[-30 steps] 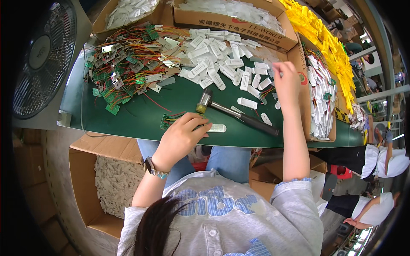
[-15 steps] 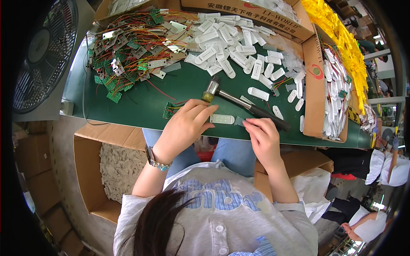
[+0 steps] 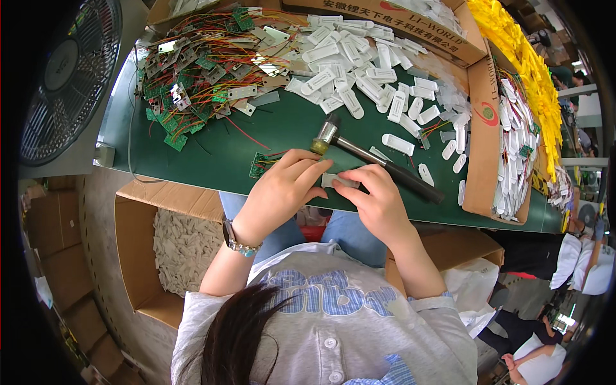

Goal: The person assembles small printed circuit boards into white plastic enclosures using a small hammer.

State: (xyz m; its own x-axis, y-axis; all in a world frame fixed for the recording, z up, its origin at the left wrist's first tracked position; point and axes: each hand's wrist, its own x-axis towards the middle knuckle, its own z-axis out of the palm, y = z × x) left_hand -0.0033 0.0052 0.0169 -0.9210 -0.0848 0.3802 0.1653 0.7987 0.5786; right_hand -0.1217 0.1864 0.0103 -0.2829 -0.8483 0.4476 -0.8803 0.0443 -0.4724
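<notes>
A small white plastic casing [image 3: 327, 181] lies at the table's near edge between my hands, mostly covered by fingers. My left hand [image 3: 286, 184] is closed, with thumb and curled fingers at the casing's left end. My right hand [image 3: 377, 199] is closed too, its fingertips pinching a small greyish translucent strip [image 3: 347, 183] over the casing. A green circuit board [image 3: 258, 165] with red wires sticks out beyond my left knuckles; the wires run under the hand. Just past my hands lies a black-handled hammer [image 3: 366, 154] with a yellowish head.
Wired circuit boards with metal plates [image 3: 192, 83] are heaped at far left. White casings [image 3: 359, 70] pile up in the middle. A cardboard box [image 3: 482, 141] of white parts stands right, yellow strips [image 3: 523, 70] beyond. A fan [image 3: 64, 70] is at left; an open carton [image 3: 138, 250] sits below.
My right hand has moved left, bringing the translucent strip onto the casing and covering most of it. My left hand stays nearly in place. The whole view has shifted slightly.
</notes>
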